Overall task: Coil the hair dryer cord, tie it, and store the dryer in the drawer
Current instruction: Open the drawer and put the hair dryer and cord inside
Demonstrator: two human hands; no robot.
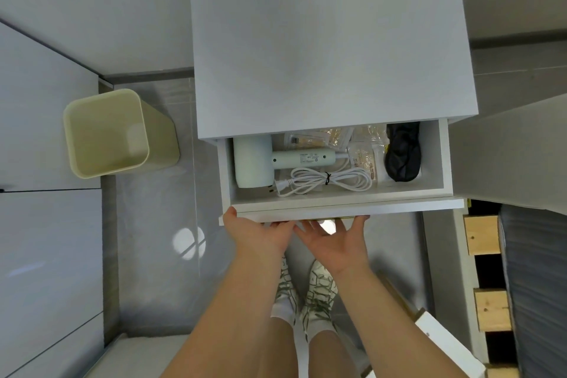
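hair dryer [254, 159] stowed, drawer [399, 204] standing open

the hair dryer is lying at the drawer's left, its cord [328, 182] coiled and tied beside it. left hand [257, 233] and right hand [334, 239] are touching the drawer front, fingers spread, gripping nothing, probably readying a push shut.

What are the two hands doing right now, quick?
Left hand: open, pressing against the drawer front, holding nothing.
Right hand: open, fingers spread at the drawer front, holding nothing.
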